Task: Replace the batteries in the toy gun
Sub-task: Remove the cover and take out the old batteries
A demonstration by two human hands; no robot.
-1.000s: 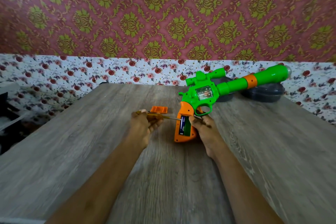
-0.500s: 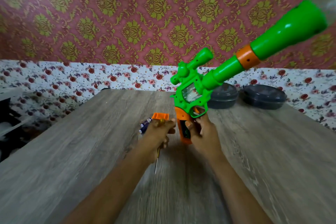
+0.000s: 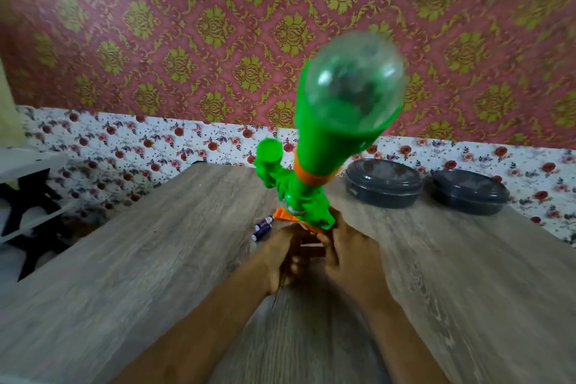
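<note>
Batteries [image 3: 262, 227]: on the surface [image 3: 156, 259], just beyond your left fingers.
Left hand [image 3: 282, 259]: curled round the screwdriver [image 3: 278, 293].
Toy gun [image 3: 336, 140]: long axis rising from the fingers toward you.
Right hand [image 3: 352, 256]: wrapped round its grip.

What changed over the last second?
The toy gun swung up from lying on the table: its barrel, which lay pointing far right, now tips toward the camera. The left-hand grip pulled the screwdriver out of the handle; its tip now points back at the person. Two batteries now show beside the orange cover. Unchanged: the right-hand grip holds the gun's handle; both dark containers sit where they were.
</note>
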